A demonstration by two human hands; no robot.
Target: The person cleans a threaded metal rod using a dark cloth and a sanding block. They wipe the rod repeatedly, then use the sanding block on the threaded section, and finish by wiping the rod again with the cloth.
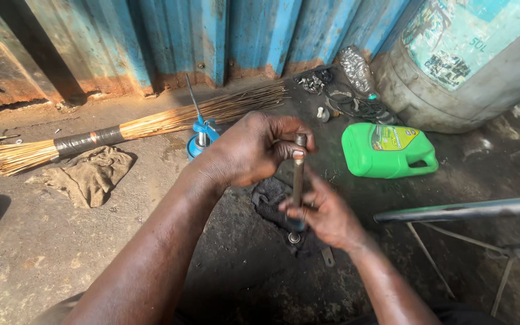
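1. Steel rod (298, 174), upright over a dark rag (272, 201) on the oily ground; it looks stiff, weighty and likely slippery.
2. Left hand (251, 150) pinches its top end between thumb and fingers; right hand (326, 213) wraps the lower shaft, the surer place to hold.
3. Counted: one rod, one broom (121, 129), one green jug (389, 150), one drum (464, 60).

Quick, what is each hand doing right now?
Left hand: closed, fingers pinching the top of an upright metal rod.
Right hand: closed around the same rod's lower part.
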